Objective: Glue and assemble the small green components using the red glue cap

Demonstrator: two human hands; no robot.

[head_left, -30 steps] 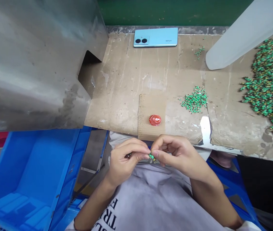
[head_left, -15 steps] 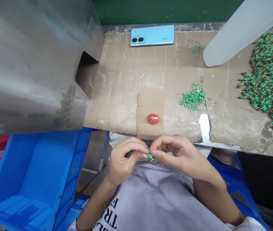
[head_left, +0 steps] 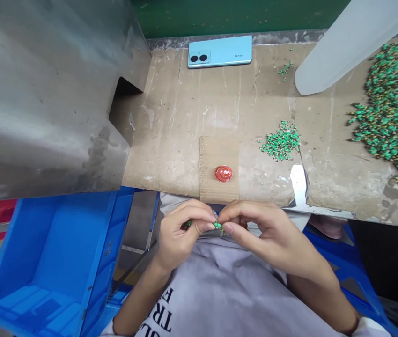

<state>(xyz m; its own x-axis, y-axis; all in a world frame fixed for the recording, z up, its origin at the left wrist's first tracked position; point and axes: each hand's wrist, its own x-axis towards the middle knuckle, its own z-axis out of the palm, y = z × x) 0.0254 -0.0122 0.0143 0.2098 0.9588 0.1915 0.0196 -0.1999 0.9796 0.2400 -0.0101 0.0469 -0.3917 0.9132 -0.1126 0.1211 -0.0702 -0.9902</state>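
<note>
My left hand (head_left: pixel 180 236) and my right hand (head_left: pixel 262 231) meet fingertip to fingertip just below the table's front edge, over my grey shirt. Both pinch a tiny green part (head_left: pixel 217 225) between thumbs and forefingers. A second bit of green (head_left: pixel 188 223) peeks from the curled fingers of my left hand. On the cardboard-covered table (head_left: pixel 185 131), a small red round cap (head_left: pixel 223 173) lies right above my hands. A small heap of green parts (head_left: pixel 281 140) sits to the right of it, and a large heap of green parts (head_left: pixel 392 117) spreads at the far right.
A pale blue phone (head_left: pixel 220 51) lies face down at the table's back edge. A grey metal housing (head_left: pixel 44 93) fills the left. A blue plastic crate (head_left: pixel 47 262) stands at lower left. A white translucent chute (head_left: pixel 346 42) slants in at upper right.
My hands stay together at the same spot; the fingers shift slightly on the green part. The view has drifted a little.
</note>
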